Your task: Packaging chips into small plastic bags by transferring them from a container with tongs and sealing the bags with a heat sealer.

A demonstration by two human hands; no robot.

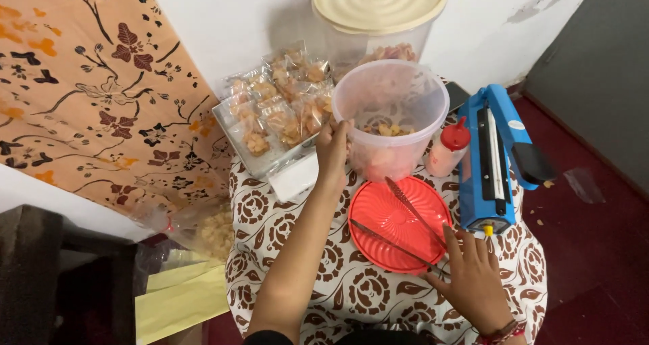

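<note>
Small table (378, 298) draped in a white cloth with brown rose print, seen from above; it carries everything below.

Big clear storage tub with cream lid (377, 4) at the far edge against the wall, some pale snack pieces visible through its side.

Blue heat sealer (497, 159) on the right side of the table, its arm raised, lying lengthwise toward the person.

Metal tray (274, 159) at far left, heaped with small clear packets (284, 108) of orange-brown snack pieces.

Clear plastic tub (391, 115), open-topped, centre of table, a shallow layer of snack pieces in the bottom. It stands at the far rim of the red lid, just overlapping it.

Red round lid (399, 223), flat on the cloth in front of the tub, near the person.

Left hand (332, 152): closed on the left wall of the clear plastic tub, fingers hooked over the rim, thumb outside. Tub upright in this hold.

Right hand (475, 277): fingers spread and loose, gripping nothing firmly; fingertips touch the near ends of the metal tongs (405, 227) at the lid's right edge. I cannot tell if any finger is under them.

Tongs lie open across the red lid, two arms splayed, tips pointing away toward the tub's base, handle end at the right hand.

Small bottle with red cap (447, 149) between tub and sealer, upright.

Loose clear bag of pale pieces (203, 227) off the table's left edge.
</note>
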